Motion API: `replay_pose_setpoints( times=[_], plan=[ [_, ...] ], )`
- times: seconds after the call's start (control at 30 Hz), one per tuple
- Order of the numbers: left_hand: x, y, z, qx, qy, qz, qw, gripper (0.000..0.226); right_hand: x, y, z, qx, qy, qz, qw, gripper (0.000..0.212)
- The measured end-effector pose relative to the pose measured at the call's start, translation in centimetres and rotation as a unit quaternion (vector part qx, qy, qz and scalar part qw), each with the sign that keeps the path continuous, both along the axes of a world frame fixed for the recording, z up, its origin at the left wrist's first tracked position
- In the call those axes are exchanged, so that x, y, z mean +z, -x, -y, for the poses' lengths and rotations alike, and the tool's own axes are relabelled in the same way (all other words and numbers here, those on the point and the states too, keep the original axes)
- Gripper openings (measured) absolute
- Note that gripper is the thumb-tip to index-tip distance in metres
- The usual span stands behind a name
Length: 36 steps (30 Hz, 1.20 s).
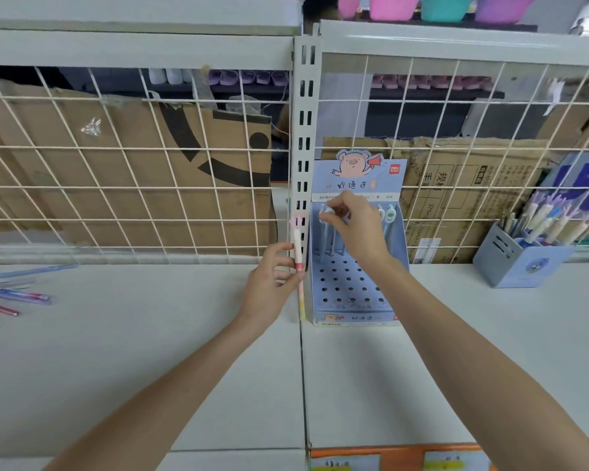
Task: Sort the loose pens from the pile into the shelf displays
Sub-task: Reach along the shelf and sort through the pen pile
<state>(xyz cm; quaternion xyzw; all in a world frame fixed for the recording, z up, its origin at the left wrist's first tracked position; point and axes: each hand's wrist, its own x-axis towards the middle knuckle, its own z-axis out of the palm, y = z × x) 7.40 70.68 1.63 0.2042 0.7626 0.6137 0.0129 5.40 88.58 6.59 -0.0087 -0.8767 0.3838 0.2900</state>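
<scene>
A blue cardboard pen display [351, 287] with a pig picture and a perforated sloping face stands on the white shelf, just right of the shelf post. My right hand [352, 226] pinches the white top of a blue pen [324, 232] standing in the display's back row. Two more pens with white caps [386, 214] stand at the right of that row. My left hand [272, 283] grips a pink and white pen [298, 256] upright, just left of the display. A pile of loose pens [11, 295] lies at the far left of the shelf.
A blue pen holder [521, 263] full of pens stands at the right on the shelf. White wire mesh [133, 185] backs the shelf, with cardboard boxes behind it. A slotted metal post [303, 130] divides the two bays. Orange price labels [398, 457] line the front edge.
</scene>
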Motion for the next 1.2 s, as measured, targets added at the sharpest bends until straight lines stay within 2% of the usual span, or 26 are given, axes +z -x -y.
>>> replay_pose_setpoints(
  times=[0.1,0.3,0.67,0.77,0.87,0.93,1.07,1.2],
  plan=[
    [-0.1,0.0,0.0,0.001,0.001,-0.001,1.000,0.041,-0.7,-0.2,-0.5,0.005,-0.069,-0.007,0.998,0.010],
    [-0.2,-0.2,0.0,0.006,-0.001,0.004,1.000,0.042,-1.3,-0.1,-0.5,-0.060,-0.168,-0.105,0.978,0.011],
    [1.0,-2.6,-0.3,0.051,-0.014,0.006,0.999,0.041,-1.1,-0.2,-0.5,-0.063,-0.170,-0.103,0.978,0.013],
    [1.4,-3.7,-1.1,0.064,-0.017,-0.002,0.998,0.041,-0.7,-0.7,-0.8,-0.044,-0.128,-0.075,0.988,0.026],
    [1.9,-4.8,-2.3,0.072,-0.023,-0.024,0.997,0.042,0.6,-2.8,-0.9,0.070,0.035,-0.012,0.997,0.031],
    [2.1,-5.5,-3.5,0.076,-0.029,-0.036,0.996,0.045,1.4,-4.8,-1.4,0.146,0.138,0.039,0.979,0.029],
    [2.5,-7.0,-6.7,0.063,-0.042,-0.035,0.997,0.047,1.9,-8.2,-4.2,0.195,0.147,0.090,0.966,0.027],
    [2.6,-8.3,-10.6,0.009,-0.047,-0.015,0.999,0.042,2.0,-10.8,-8.0,0.160,0.146,0.121,0.969,0.026]
  ],
)
